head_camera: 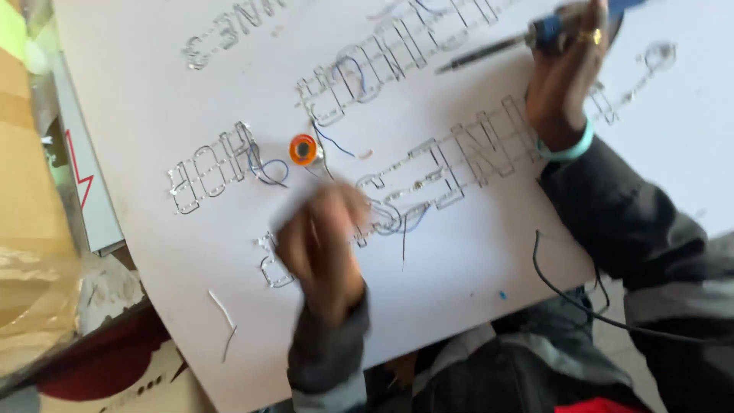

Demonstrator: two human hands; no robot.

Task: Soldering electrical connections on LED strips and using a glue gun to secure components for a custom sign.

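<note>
White flat board [474, 252], right hand [566, 84] gripping soldering iron [505, 46]

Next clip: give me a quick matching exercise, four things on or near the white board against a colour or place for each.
Things:
1. small spool
2. soldering iron
3. wristband
4. black cable

Descriptions:
A. turquoise
B. held in the right hand
C. orange, above the left hand
D. trails off the board's lower right edge

Pairs: 1-C, 2-B, 3-A, 4-D
</note>
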